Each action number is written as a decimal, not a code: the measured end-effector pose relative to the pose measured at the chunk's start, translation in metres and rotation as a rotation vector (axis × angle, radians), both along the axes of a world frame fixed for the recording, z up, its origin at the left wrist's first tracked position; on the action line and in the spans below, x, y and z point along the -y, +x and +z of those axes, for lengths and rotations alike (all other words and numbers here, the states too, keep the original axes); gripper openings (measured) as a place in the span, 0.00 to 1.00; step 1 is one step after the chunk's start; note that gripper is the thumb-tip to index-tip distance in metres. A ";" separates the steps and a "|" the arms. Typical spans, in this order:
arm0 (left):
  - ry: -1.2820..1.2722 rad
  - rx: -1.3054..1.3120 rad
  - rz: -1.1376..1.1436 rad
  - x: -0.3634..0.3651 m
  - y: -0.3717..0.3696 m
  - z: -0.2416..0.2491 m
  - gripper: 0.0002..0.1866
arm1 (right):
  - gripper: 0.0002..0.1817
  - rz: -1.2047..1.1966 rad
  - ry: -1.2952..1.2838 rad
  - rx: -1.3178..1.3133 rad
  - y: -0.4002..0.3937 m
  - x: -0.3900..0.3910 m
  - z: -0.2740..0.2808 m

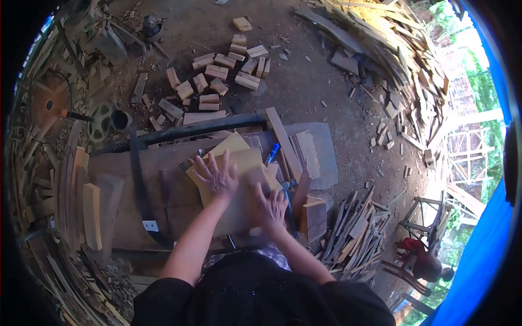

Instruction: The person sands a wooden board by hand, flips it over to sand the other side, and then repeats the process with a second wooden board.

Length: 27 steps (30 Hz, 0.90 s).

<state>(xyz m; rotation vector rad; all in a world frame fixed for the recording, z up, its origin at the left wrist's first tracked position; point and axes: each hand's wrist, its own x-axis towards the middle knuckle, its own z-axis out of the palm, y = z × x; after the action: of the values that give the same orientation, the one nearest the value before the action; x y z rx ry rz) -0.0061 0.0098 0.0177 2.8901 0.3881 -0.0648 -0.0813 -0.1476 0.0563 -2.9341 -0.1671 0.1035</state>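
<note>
On the workbench (122, 217) lie overlapping yellowish sheets (244, 163), flat in front of my body. My left hand (218, 176) rests on the upper sheet with its fingers spread. At the sheet's right side is my right hand (270, 207), fingers apart, slightly blurred. A blue marker-like object (273, 152) lies just beyond the sheets, near a long narrow board (284, 141). Beside my right hand is a hammer-like tool (288, 185), partly hidden. Neither hand is wrapped round anything.
A dark curved strap or bar (140, 185) crosses the bench at left, near a pale curved wood piece (92, 216). A wooden block (314, 221) stands at right. Cut blocks (216, 72) and scrap wood (356, 225) cover parts of the ground. A blue tarp (484, 244) hangs far right.
</note>
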 end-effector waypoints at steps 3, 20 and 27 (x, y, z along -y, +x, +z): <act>-0.004 -0.040 0.010 0.000 -0.003 -0.001 0.31 | 0.29 -0.004 0.042 0.140 0.098 -0.017 -0.010; 0.080 0.052 0.012 0.001 0.003 -0.016 0.27 | 0.32 0.027 0.012 0.135 0.072 -0.019 -0.003; 0.111 0.068 0.001 -0.002 -0.001 -0.018 0.26 | 0.35 0.007 0.037 0.196 0.084 -0.028 -0.009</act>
<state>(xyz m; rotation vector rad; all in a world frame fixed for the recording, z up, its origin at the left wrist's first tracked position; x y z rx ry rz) -0.0070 0.0114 -0.0007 2.9920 0.3919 0.0571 0.0024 -0.1197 0.0470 -2.9033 -0.2054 -0.1851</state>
